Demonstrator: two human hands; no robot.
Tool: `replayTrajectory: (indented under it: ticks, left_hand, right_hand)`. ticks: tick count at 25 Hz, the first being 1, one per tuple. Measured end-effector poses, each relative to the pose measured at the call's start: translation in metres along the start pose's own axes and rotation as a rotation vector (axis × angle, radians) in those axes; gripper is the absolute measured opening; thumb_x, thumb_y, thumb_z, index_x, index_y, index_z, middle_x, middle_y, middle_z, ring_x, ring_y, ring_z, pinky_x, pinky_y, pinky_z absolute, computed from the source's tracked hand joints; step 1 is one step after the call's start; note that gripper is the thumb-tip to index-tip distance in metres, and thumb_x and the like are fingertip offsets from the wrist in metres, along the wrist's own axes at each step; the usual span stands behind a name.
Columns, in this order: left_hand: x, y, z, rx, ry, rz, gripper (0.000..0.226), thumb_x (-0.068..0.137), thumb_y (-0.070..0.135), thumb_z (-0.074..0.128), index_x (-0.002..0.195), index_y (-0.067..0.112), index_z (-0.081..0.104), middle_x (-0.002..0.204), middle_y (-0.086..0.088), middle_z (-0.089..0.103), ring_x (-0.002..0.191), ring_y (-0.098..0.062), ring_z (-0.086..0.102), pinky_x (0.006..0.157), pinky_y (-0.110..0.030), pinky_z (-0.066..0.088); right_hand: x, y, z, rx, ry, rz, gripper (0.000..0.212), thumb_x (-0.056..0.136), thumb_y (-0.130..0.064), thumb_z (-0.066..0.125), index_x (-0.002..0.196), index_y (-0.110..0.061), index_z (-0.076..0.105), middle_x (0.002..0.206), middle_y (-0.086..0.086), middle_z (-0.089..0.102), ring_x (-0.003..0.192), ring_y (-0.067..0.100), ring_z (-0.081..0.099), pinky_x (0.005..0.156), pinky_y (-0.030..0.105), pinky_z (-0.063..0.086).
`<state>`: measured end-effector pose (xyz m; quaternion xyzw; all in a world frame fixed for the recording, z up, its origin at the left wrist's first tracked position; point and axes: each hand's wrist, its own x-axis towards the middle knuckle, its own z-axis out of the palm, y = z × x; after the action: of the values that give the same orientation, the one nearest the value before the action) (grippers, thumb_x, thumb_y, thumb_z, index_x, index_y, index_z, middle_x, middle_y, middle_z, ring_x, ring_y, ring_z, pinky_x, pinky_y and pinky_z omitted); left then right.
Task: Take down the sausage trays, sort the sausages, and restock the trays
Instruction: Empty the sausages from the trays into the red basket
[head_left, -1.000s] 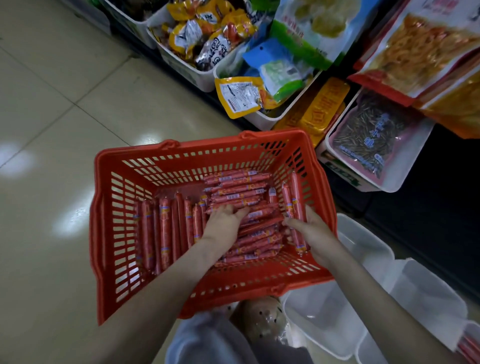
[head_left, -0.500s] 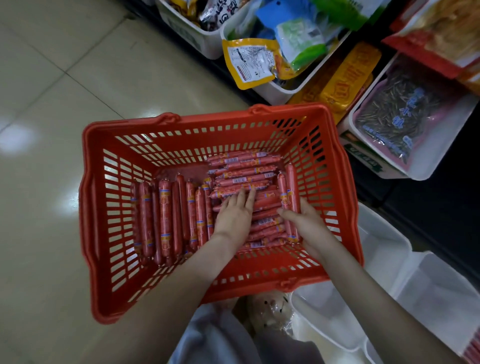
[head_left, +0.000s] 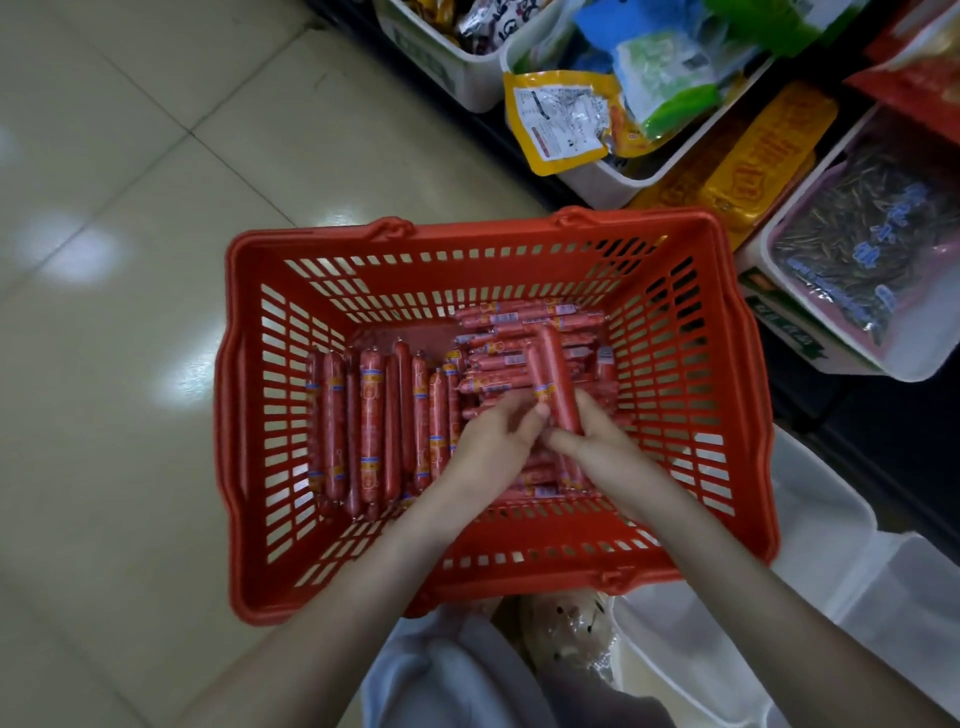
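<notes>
A red plastic basket (head_left: 467, 231) sits on the floor in front of me. On its left side, several large red sausages (head_left: 371, 426) lie in a row, lengthwise. On its right side, small sausages (head_left: 519, 322) are piled crosswise. One large sausage (head_left: 553, 374) is lifted above the pile, its far end tilted up. My right hand (head_left: 605, 449) grips its near end from the right. My left hand (head_left: 493, 447) closes its fingertips on the same end from the left.
Empty white trays (head_left: 810, 499) stand right of the basket. Beyond it, low shelf bins (head_left: 467, 88) hold snack packets, a seed bag (head_left: 857, 260) and yellow packs (head_left: 753, 166). Tiled floor (head_left: 130, 312) lies to the left. A plastic-wrapped bundle (head_left: 566, 623) sits near my knees.
Both hands lay on the small sausage pile before. They have come together and raised one large sausage off the right side. The view has tilted further down.
</notes>
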<state>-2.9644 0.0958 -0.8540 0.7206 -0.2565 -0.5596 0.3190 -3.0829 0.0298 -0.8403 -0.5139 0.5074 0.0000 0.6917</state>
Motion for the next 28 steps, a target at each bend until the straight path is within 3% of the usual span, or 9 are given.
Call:
replayTrajectory:
  ticks: [3,6,9,12,16,18,20,24,28]
  left_hand:
    - [-0.008,-0.014,-0.026,-0.171,0.133,-0.097,0.014,0.089,0.021,0.057,0.101,0.023,0.065,0.094,0.001,0.07,0.088,-0.023,0.068,0.083,-0.049,0.055]
    - [-0.018,-0.022,-0.056,-0.081,0.211,-0.148,0.01,0.089,0.016,0.057,0.089,0.024,0.064,0.084,0.004,0.067,0.08,-0.019,0.063,0.085,-0.044,0.053]
    - [-0.028,-0.019,-0.086,0.251,0.365,-0.185,0.016,0.091,0.017,0.056,0.105,0.011,0.059,0.094,-0.001,0.064,0.085,-0.019,0.061,0.069,-0.021,0.046]
    - [-0.039,-0.022,-0.106,0.496,0.602,-0.134,0.024,0.093,0.016,0.053,0.111,0.001,0.049,0.098,-0.017,0.065,0.089,-0.035,0.062,0.063,-0.031,0.038]
    - [-0.036,-0.034,-0.11,0.437,0.545,-0.213,0.025,0.095,0.016,0.051,0.116,0.002,0.049,0.103,-0.018,0.065,0.092,-0.034,0.062,0.065,-0.028,0.038]
    - [-0.034,-0.035,-0.111,0.389,0.509,-0.235,0.025,0.096,0.017,0.049,0.117,0.003,0.05,0.103,-0.017,0.066,0.093,-0.033,0.062,0.071,-0.032,0.046]
    - [-0.033,-0.032,-0.108,0.387,0.498,-0.186,0.029,0.096,0.016,0.047,0.122,0.005,0.05,0.105,-0.015,0.066,0.096,-0.033,0.062,0.075,-0.033,0.047]
    - [-0.021,-0.019,-0.086,0.51,0.442,0.093,0.036,0.097,0.021,0.05,0.133,0.016,0.048,0.118,-0.008,0.061,0.105,-0.027,0.058,0.08,-0.032,0.044]
    - [0.022,-0.007,-0.043,0.664,0.337,0.262,0.038,0.095,0.02,0.054,0.133,0.016,0.05,0.118,-0.008,0.058,0.112,-0.028,0.05,0.085,-0.036,0.043]
  right_hand:
    - [0.009,-0.006,0.03,-0.151,-0.181,-0.027,0.051,0.093,-0.013,0.053,0.137,-0.031,0.034,0.11,-0.007,0.06,0.099,0.007,0.06,0.086,0.024,0.049]
    - [0.019,-0.004,0.058,-0.256,-0.272,-0.033,0.073,0.087,-0.034,0.055,0.148,-0.036,0.016,0.13,-0.002,0.055,0.105,0.02,0.061,0.093,0.045,0.049]
    - [0.025,-0.008,0.083,-0.184,-0.24,-0.042,0.083,0.091,-0.019,0.059,0.15,-0.032,0.003,0.137,-0.007,0.047,0.114,0.013,0.056,0.102,0.038,0.044]
    - [0.035,-0.011,0.101,-0.315,-0.193,-0.088,0.092,0.089,-0.013,0.063,0.151,-0.029,-0.003,0.144,-0.004,0.039,0.126,0.013,0.047,0.106,0.026,0.036]
    - [0.046,-0.009,0.117,-0.44,-0.205,-0.099,0.09,0.09,-0.01,0.06,0.151,-0.026,-0.004,0.159,0.0,0.013,0.143,0.019,0.02,0.114,0.035,0.027]
    - [0.045,-0.012,0.115,-0.445,-0.176,-0.099,0.085,0.09,-0.008,0.058,0.152,-0.024,0.001,0.157,0.0,0.016,0.14,0.02,0.027,0.107,0.028,0.034]
    - [0.041,-0.013,0.103,-0.442,-0.122,-0.108,0.075,0.09,-0.007,0.057,0.15,-0.02,0.014,0.144,0.0,0.032,0.122,0.018,0.045,0.09,0.02,0.043]
    - [0.03,-0.016,0.056,-0.268,0.12,-0.131,0.047,0.091,-0.009,0.058,0.133,-0.023,0.041,0.118,-0.002,0.05,0.091,0.021,0.062,0.075,0.038,0.057]
    - [0.019,-0.011,-0.003,-0.279,0.444,-0.126,0.031,0.093,-0.008,0.055,0.12,-0.018,0.045,0.091,-0.011,0.05,0.07,0.004,0.052,0.058,0.013,0.043]
